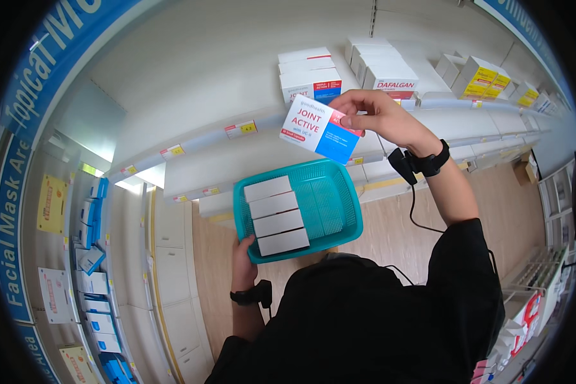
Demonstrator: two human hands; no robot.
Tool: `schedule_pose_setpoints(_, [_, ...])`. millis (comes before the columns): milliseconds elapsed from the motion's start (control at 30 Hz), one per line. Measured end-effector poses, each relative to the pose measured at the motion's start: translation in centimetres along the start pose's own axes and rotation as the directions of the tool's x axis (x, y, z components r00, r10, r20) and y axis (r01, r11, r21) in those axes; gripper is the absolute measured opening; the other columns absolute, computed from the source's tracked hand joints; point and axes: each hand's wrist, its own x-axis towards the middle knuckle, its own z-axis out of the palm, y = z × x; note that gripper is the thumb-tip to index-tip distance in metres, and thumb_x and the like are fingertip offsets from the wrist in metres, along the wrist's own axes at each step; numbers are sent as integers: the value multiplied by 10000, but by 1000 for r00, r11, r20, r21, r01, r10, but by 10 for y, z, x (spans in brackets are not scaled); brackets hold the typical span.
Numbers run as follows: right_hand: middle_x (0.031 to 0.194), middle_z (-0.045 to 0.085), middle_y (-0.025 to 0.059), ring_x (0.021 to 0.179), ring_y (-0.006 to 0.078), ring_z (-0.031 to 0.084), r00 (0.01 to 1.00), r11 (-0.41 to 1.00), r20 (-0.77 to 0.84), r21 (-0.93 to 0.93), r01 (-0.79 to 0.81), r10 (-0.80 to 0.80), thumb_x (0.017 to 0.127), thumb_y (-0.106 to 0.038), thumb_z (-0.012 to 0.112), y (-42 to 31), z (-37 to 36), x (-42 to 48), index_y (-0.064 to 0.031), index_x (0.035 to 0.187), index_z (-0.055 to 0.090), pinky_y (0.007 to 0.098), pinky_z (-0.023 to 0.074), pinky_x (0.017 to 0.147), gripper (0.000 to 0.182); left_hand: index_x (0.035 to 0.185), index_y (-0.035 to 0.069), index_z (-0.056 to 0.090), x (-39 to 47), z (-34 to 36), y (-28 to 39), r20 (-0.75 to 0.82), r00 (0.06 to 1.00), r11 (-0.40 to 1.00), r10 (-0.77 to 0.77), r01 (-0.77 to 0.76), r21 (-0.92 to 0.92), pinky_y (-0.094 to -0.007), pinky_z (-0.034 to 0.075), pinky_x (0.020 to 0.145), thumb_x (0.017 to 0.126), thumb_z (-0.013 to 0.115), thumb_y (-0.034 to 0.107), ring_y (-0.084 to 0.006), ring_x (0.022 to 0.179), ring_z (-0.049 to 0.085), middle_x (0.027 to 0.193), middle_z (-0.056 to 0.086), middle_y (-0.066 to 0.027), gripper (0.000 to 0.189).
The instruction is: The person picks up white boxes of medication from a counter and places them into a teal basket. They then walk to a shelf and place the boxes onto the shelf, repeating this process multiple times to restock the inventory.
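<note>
My right hand point(372, 115) grips the right end of a white, red and blue Joint Active box point(312, 126), held tilted in front of the shelf edge and above the basket's far side. With my left hand point(244, 259) I hold the near left corner of a teal plastic basket point(354, 211), thumb over its rim. Several white boxes point(276, 216) stand in a row along the basket's left half. Behind the held box, a stack of matching Joint Active boxes point(309, 77) sits on the shelf, its front partly hidden.
Dafalgan boxes point(389, 77) and yellow-and-white boxes point(482, 79) stand farther right on the white shelf point(192, 81). Price tags point(241, 129) line its front edge. A side shelf at left holds blue-and-white boxes point(92, 211). A cable point(415, 211) hangs from my right wrist strap.
</note>
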Motion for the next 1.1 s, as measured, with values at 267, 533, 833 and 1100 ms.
schedule_pose_setpoints(267, [1088,650,186,1026,295,639,798,468,-148,-864,183,-584,885,-109,701,-89,-47,58,-1,1197,629,379,533,862,338,1358,-22,510,3,-2,-8,11,1000,1000,23,-23,-1,-394,476,1005,939,559,131,-269,1164,612,1267,633,-143,448])
schedule_pose_setpoints(533, [1061,632,226,1024,427,604,949,235,40,-965,118,-313,885,-140,674,-37,-93,193,24,1104,626,444,489,905,278,1319,-8,537,-1,-2,-20,-12,1000,998,25,-26,-52,-392,467,1004,933,572,127,-257,1136,609,1233,642,-125,411])
schedule_pose_setpoints(833, [1182,658,219,1084,367,624,984,513,91,-858,2,150,785,-74,563,-2,-88,223,17,1187,631,414,490,940,418,1317,12,546,-9,-17,-34,-105,993,994,50,-60,-88,-388,471,995,931,582,129,-244,1141,606,1223,646,-109,405])
schedule_pose_setpoints(1100, [1209,646,229,1132,386,612,982,352,61,-928,122,-179,823,-55,558,-4,-90,201,5,1246,595,444,483,968,429,1318,-13,545,1,-9,-28,-91,993,996,71,-75,-44,-364,478,982,936,546,148,-233,1137,618,1239,643,-113,414])
